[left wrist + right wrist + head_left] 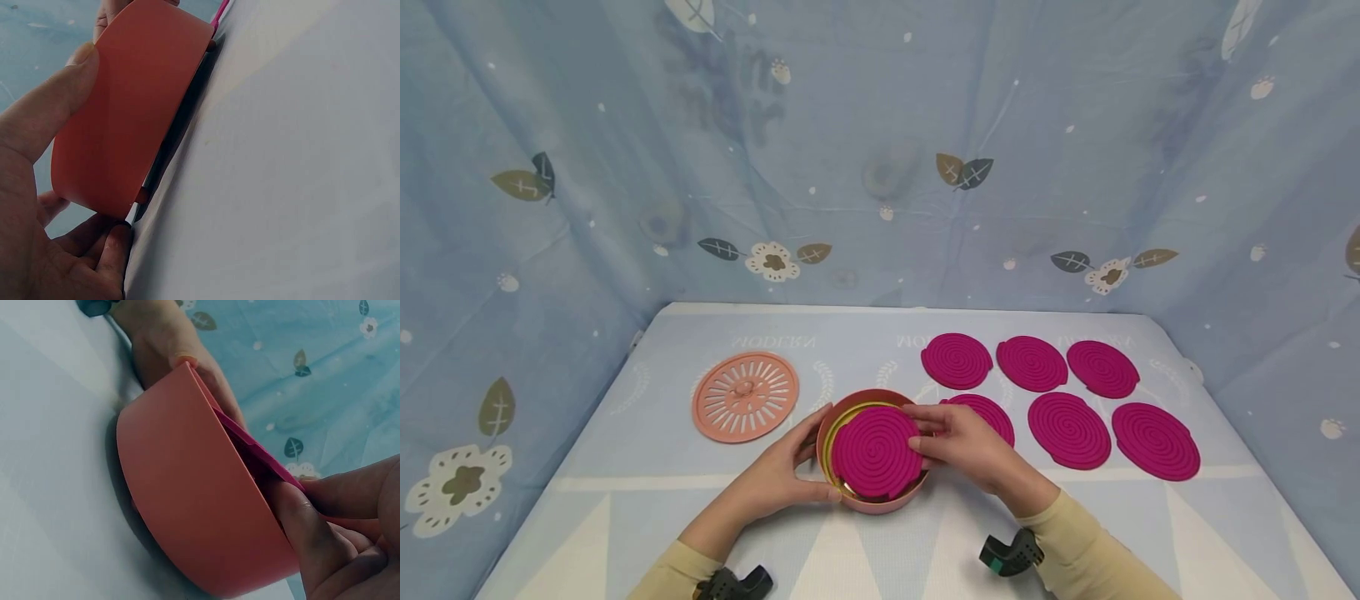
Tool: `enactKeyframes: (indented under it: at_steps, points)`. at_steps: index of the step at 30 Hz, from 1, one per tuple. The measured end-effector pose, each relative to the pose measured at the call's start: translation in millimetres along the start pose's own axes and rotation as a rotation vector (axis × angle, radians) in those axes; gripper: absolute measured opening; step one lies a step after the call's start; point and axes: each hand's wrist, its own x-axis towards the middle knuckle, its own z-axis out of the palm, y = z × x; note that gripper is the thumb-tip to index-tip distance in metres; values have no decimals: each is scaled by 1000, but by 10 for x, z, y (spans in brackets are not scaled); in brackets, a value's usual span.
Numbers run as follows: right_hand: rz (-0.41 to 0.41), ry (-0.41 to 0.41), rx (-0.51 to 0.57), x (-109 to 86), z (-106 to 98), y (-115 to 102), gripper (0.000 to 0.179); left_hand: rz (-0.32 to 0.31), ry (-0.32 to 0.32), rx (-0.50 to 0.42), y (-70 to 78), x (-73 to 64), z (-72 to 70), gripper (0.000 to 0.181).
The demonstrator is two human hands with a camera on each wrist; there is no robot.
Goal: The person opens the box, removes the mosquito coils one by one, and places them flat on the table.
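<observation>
A round coral mosquito coil box [880, 507] stands at the middle of the table, a yellow ring showing inside its rim. My left hand [790, 467] grips the box from the left; in the left wrist view its thumb lies on the coral wall [131, 106]. A magenta mosquito coil [877, 452] lies tilted over the box opening, its right edge raised. My right hand [966, 442] pinches that edge between thumb and fingers. From the right wrist view, the coil [256, 450] slants down into the box, with the fingertips right at the rim.
The slotted coral lid [745, 397] with a central knob lies to the left of the box. Several more magenta coils [1069, 430] lie flat in two rows on the right; my right hand partly covers the nearest. A blue patterned curtain [880, 167] surrounds the table's back and sides.
</observation>
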Motion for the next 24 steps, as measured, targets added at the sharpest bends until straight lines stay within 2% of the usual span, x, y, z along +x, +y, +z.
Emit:
enactKeyframes:
  at_steps: [11,24]
  points:
    - [18,64,94,-89,-154,29,57,32,2,-13,-43,6,-4,121]
    - [2,87,141,-203,-339,59,58,9,0,-11,-26,-6,3,120]
